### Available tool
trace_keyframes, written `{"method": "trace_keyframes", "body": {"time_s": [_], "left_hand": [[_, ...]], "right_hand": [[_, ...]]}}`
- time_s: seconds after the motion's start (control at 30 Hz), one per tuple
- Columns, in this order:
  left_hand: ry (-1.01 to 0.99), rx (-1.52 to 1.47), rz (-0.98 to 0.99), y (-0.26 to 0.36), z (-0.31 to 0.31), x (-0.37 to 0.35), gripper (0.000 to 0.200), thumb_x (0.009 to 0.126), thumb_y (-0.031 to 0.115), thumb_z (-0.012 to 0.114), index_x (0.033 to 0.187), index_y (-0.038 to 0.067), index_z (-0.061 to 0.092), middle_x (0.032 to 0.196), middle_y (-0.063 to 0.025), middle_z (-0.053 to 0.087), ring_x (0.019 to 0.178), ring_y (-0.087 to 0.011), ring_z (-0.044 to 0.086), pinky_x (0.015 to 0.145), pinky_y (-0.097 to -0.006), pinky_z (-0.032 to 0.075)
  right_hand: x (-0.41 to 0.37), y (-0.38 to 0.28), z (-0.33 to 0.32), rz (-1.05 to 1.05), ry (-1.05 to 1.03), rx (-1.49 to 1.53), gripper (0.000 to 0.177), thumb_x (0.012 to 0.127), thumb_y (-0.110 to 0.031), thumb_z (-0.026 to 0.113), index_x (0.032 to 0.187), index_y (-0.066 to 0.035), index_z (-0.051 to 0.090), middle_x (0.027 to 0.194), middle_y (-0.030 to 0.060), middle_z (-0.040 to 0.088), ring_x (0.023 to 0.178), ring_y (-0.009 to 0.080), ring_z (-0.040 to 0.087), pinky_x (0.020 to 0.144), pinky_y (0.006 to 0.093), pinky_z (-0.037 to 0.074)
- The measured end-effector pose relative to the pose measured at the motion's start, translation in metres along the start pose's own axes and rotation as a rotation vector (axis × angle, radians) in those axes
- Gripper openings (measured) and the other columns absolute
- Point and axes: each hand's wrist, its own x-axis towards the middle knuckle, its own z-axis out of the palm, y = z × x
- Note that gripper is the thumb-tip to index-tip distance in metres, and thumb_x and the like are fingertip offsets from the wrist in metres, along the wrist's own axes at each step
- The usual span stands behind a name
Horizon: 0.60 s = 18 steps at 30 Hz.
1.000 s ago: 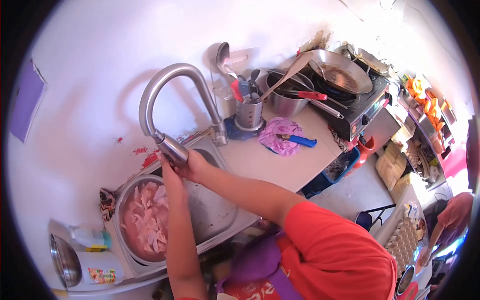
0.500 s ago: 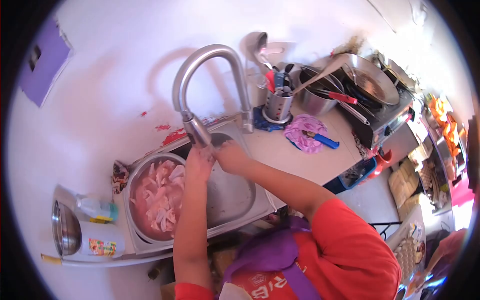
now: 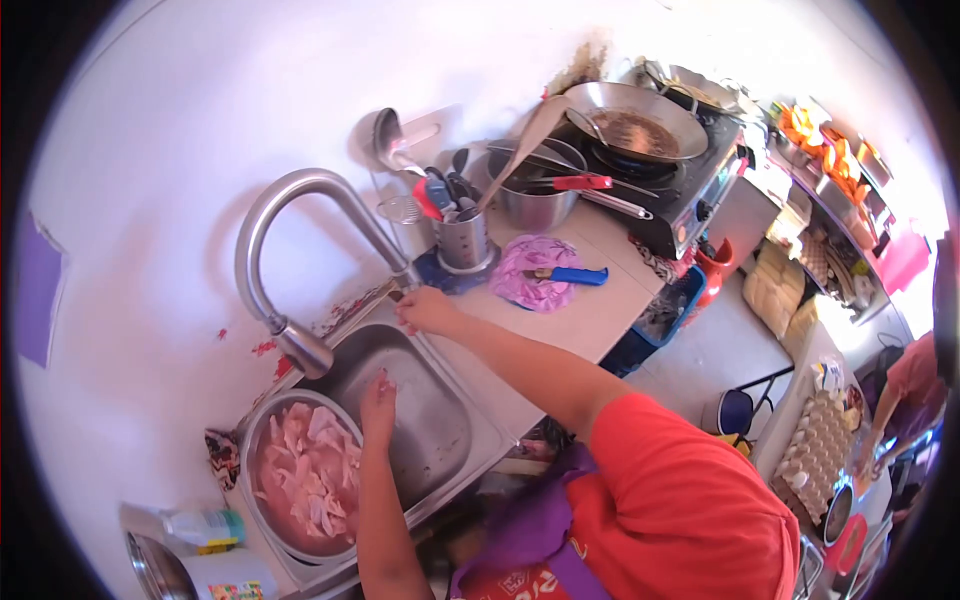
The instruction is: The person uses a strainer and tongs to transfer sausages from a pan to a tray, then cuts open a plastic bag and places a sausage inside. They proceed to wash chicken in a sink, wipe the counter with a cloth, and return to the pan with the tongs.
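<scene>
A curved metal faucet (image 3: 300, 190) arches over the sink (image 3: 425, 415). At the faucet's base my right hand (image 3: 425, 310) touches it, fingers bent; its exact grip is too small to tell. My left hand (image 3: 379, 400) hangs above the sink basin, just right of a round metal bowl (image 3: 250, 510), its fingers pointing up and slightly apart, with nothing visible in them. Raw chicken pieces (image 3: 310, 465) lie in pinkish liquid in the bowl.
Right of the sink are a utensil holder (image 3: 462, 243), a blue-handled knife (image 3: 570, 275) on a pink plastic bag (image 3: 525, 290), a pot (image 3: 540, 205) and a wok (image 3: 640, 125) on a stove. Another person (image 3: 905, 390) stands at far right beside egg trays (image 3: 815, 450).
The view has shifted right. My hands have parted from below the faucet's spout: the right one is now at the faucet's base, the left one lower over the basin.
</scene>
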Motion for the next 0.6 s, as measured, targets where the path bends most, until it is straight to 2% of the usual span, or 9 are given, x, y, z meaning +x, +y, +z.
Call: {"method": "trace_keyframes", "body": {"time_s": [0.03,0.13,0.17,0.2,0.23,0.3,0.43,0.5,0.6], "left_hand": [[-0.054,0.036,-0.041,0.009,-0.002,-0.001,0.041,0.088,0.033,0.052,0.115,0.003,0.056,0.114,-0.0179,0.058,0.099,-0.0259,0.059,0.086,-0.0341,0.043],[-0.195,0.363,-0.035,0.029,-0.016,-0.016,0.032,0.084,0.022,0.056,0.109,0.003,0.060,0.105,-0.0186,0.061,0.089,-0.0298,0.061,0.080,-0.0371,0.046],[-0.229,0.614,0.064,0.029,-0.020,-0.022,0.031,0.082,0.019,0.056,0.108,0.003,0.060,0.102,-0.0180,0.062,0.088,-0.0313,0.061,0.080,-0.0389,0.046],[-0.258,0.863,0.162,0.026,-0.020,-0.029,0.030,0.080,0.015,0.056,0.108,0.003,0.060,0.099,-0.0174,0.062,0.086,-0.0329,0.061,0.079,-0.0406,0.046],[-0.208,0.837,0.218,0.019,-0.020,-0.036,0.031,0.080,0.013,0.056,0.108,0.003,0.059,0.099,-0.0171,0.062,0.087,-0.0337,0.060,0.080,-0.0417,0.046],[-0.091,0.801,0.319,0.007,-0.024,-0.047,0.033,0.078,0.009,0.056,0.110,0.004,0.059,0.101,-0.0164,0.061,0.089,-0.0353,0.059,0.081,-0.0438,0.046],[0.081,0.603,0.417,0.081,-0.002,-0.056,0.034,0.079,0.008,0.056,0.113,0.005,0.057,0.111,-0.0173,0.056,0.097,-0.0344,0.056,0.084,-0.0425,0.045],[0.100,0.498,0.491,0.110,0.024,-0.046,0.036,0.079,0.007,0.056,0.115,0.006,0.056,0.115,-0.0175,0.054,0.101,-0.0343,0.055,0.087,-0.0419,0.044],[0.007,0.398,0.641,0.160,0.078,-0.027,0.037,0.079,0.006,0.057,0.116,0.005,0.055,0.116,-0.0176,0.054,0.105,-0.0350,0.052,0.091,-0.0411,0.043]], "right_hand": [[0.002,-0.006,-0.002,0.208,-0.111,0.173,0.019,0.073,-0.016,0.055,0.080,-0.006,0.070,0.073,0.0156,0.065,0.071,0.0304,0.064,0.066,0.0407,0.052],[0.007,0.003,0.005,0.147,-0.169,0.035,0.020,0.075,-0.018,0.054,0.084,-0.009,0.069,0.079,0.0119,0.067,0.076,0.0286,0.065,0.069,0.0404,0.051],[-0.011,0.008,0.009,-0.213,0.083,-0.267,0.021,0.074,-0.017,0.054,0.088,-0.011,0.068,0.082,0.0117,0.067,0.079,0.0284,0.064,0.070,0.0404,0.051],[-0.031,0.002,-0.002,-0.272,-0.107,-0.487,0.021,0.074,-0.016,0.054,0.089,-0.011,0.068,0.083,0.0116,0.066,0.081,0.0295,0.064,0.071,0.0414,0.050],[-0.050,-0.004,-0.020,-0.335,-0.302,-0.703,0.021,0.074,-0.015,0.053,0.089,-0.012,0.067,0.084,0.0116,0.065,0.083,0.0305,0.063,0.073,0.0423,0.050],[-0.074,-0.003,-0.057,-0.341,-0.293,-0.755,0.025,0.075,-0.009,0.052,0.096,-0.010,0.066,0.099,0.0124,0.063,0.100,0.0313,0.056,0.086,0.0421,0.045],[-0.108,0.043,-0.167,-0.342,0.193,-0.796,0.032,0.073,-0.013,0.058,0.105,-0.008,0.062,0.100,0.0133,0.062,0.098,0.0321,0.056,0.086,0.0413,0.044],[-0.122,0.090,-0.200,-0.194,0.364,-1.140,0.035,0.074,-0.017,0.060,0.108,-0.009,0.061,0.095,0.0136,0.062,0.095,0.0319,0.057,0.084,0.0415,0.044],[-0.130,0.112,-0.234,-0.052,0.181,-1.063,0.038,0.075,-0.021,0.062,0.111,-0.008,0.058,0.091,0.0142,0.061,0.091,0.0316,0.058,0.080,0.0419,0.046]]}}
